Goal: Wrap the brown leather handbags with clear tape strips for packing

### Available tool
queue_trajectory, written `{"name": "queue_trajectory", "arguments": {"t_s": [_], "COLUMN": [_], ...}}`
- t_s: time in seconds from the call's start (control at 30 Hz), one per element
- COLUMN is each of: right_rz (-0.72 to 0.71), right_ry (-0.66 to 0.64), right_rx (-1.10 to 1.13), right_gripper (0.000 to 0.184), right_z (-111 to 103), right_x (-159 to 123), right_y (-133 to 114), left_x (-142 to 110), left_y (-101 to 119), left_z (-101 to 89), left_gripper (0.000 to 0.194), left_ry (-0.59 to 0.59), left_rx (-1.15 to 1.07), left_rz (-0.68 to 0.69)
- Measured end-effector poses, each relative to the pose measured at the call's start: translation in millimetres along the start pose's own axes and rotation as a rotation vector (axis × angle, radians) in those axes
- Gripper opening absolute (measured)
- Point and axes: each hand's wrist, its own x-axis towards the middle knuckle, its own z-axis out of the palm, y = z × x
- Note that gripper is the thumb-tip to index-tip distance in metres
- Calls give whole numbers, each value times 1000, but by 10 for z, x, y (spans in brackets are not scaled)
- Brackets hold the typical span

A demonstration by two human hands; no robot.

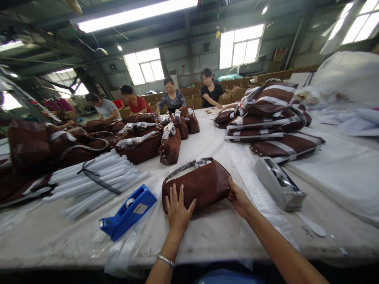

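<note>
A brown handbag (pixel 204 183) lies on the white-covered table in front of me, its strap wrapped in clear plastic along the upper edge. My left hand (pixel 179 209) rests flat against the bag's near left side with the fingers spread. At the bag's right end, my right hand (pixel 238 197) grips the corner, with the thumb on top and the other fingers partly hidden. To the left of the bag sits a blue tape dispenser (pixel 128 213). A grey tape dispenser (pixel 280 183) stands to its right.
White rolled tubes (pixel 94 181) tied with a black band lie at left. Brown bags (pixel 139 146) crowd the far left, and wrapped bags (pixel 266 114) are stacked at right. White sheets (pixel 340 169) cover the right side. Several co-workers (pixel 171 98) are across the table.
</note>
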Motion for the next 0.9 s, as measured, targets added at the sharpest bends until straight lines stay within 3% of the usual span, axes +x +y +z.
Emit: {"name": "queue_trajectory", "arguments": {"t_s": [0.13, 0.27, 0.37, 0.53, 0.63, 0.73, 0.8, 0.83, 0.9], "right_rz": [-158, -352, -456, -674, -860, -966, -919, -877, -820], "right_ry": [-165, -27, 35, -52, -296, -569, -701, -749, -800], "right_rx": [60, 47, 34, -266, -638, -1027, -1230, -1298, -1371], "right_gripper": [50, 54, 48, 40, 34, 35, 37, 37, 34], "right_z": [214, 465, 677, 1146, 1427, 1530, 1462, 1399, 1259], "right_x": [-51, -15, -26, -315, -442, -326, -172, -103, -21], "right_y": [-68, 2, -130, -759, -961, -719, -356, -160, 172], "left_x": [82, 107, 123, 54, -80, -223, -318, -358, -397], "left_y": [-72, -95, -7, 522, 921, 1059, 935, 819, 520], "left_z": [4, 6, -36, -273, -417, -538, -656, -729, -880], "left_gripper": [71, 69, 66, 65, 64, 67, 59, 51, 36], "left_ry": [-50, -115, -166, -235, -370, -650, -811, -851, -799], "left_rx": [-72, -189, -389, -1027, -1493, -1581, -1525, -1485, -1327], "left_rz": [-112, -189, -279, -369, -369, -347, -322, -318, -317]}}
